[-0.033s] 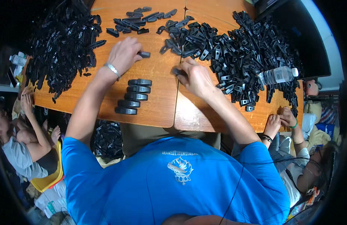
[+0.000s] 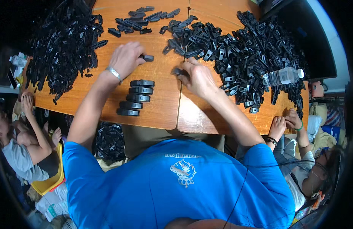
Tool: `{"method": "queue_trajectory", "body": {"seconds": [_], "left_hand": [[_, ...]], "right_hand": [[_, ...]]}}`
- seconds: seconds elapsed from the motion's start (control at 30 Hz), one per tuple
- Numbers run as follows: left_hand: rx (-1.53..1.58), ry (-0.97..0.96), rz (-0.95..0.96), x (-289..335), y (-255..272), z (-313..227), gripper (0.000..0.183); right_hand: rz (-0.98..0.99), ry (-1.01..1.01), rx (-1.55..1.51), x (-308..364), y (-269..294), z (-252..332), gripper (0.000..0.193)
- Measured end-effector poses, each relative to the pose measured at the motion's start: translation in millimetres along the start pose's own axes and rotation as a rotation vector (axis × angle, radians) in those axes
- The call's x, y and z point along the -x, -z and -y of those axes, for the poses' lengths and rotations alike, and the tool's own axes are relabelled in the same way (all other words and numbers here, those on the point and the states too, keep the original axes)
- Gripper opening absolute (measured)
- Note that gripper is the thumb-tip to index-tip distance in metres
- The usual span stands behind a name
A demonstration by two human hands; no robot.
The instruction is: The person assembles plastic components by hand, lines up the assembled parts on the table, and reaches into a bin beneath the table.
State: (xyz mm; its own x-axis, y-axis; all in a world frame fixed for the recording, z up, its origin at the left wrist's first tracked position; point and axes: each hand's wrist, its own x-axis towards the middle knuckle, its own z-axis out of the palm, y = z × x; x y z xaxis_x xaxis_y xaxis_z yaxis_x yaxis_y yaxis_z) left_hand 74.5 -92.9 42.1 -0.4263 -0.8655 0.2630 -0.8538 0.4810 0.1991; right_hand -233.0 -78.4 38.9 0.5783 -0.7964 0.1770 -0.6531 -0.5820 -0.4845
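The left hand (image 2: pixel 127 58) rests palm-down on the wooden table (image 2: pixel 161 114), fingers curled over a small black part (image 2: pixel 147 58) at its fingertips. The right hand (image 2: pixel 197 78) pinches another black piece (image 2: pixel 179 71) just beside the big pile (image 2: pixel 241 49). A row (image 2: pixel 135 97) of five assembled pieces lies between the forearms. A water bottle (image 2: pixel 283 76) rests on the pile.

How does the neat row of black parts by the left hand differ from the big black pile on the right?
The row of black parts is five pieces stacked in one orderly column, all lying flat the same way; the big pile is a loose, tangled heap pointing every way. The row is few pieces, the pile very many. A water bottle lies on the pile, nothing on the row. Both are black plastic on the wooden table.
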Motion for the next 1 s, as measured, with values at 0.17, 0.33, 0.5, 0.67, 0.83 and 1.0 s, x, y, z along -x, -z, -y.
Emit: {"method": "queue_trajectory", "body": {"seconds": [0.17, 0.33, 0.5, 0.67, 0.83, 1.0], "left_hand": [[0.352, 0.154, -0.097, 37.0, -6.3, -12.9, 0.027], [0.341, 0.145, -0.179, 54.7, -17.9, -1.8, 0.025], [0.431, 0.192, -0.212, 60.3, -24.3, -3.7, 0.021], [0.397, 0.182, -0.214, 52.1, -22.3, -8.5, 0.021], [0.384, 0.238, -0.208, 53.4, -20.6, -15.0, 0.021], [0.39, 0.27, -0.226, 54.1, -24.1, -16.5, 0.02]], "right_hand": [[-0.09, 0.073, -0.097, -31.8, -19.9, 22.0, 0.028], [-0.145, 0.17, -0.109, -55.1, -46.4, 30.2, 0.025], [-0.12, 0.187, -0.062, -63.6, -49.5, 28.1, 0.025], [-0.054, 0.352, -0.058, -85.5, -53.8, 20.1, 0.02], [-0.06, 0.386, -0.096, -90.8, -56.3, 21.9, 0.015], [-0.067, 0.327, -0.11, -78.4, -62.7, 21.8, 0.023]]}}
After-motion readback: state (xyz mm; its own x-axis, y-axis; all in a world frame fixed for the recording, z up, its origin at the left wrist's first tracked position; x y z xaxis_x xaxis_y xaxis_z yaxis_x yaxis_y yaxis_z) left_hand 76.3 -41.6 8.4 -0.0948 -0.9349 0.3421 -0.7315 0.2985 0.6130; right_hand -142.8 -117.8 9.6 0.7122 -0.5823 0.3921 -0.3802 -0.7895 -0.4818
